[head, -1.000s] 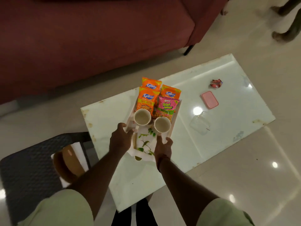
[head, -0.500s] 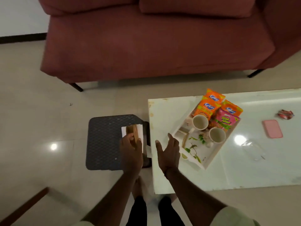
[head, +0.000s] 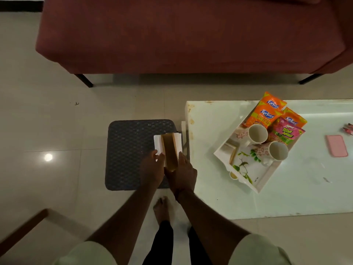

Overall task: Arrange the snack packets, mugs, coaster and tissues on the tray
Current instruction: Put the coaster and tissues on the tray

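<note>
Our hands at the tissue holder

Left hand [head: 151,170] and right hand [head: 183,174] clasp the tissue holder [head: 169,150] on the dark stool [head: 129,150].

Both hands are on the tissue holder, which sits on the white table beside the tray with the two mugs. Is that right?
Not quite. In the head view the left hand and right hand grip the tissue holder, but it sits on the dark stool left of the white table, not on it. The tray with two mugs is on the table.
</note>
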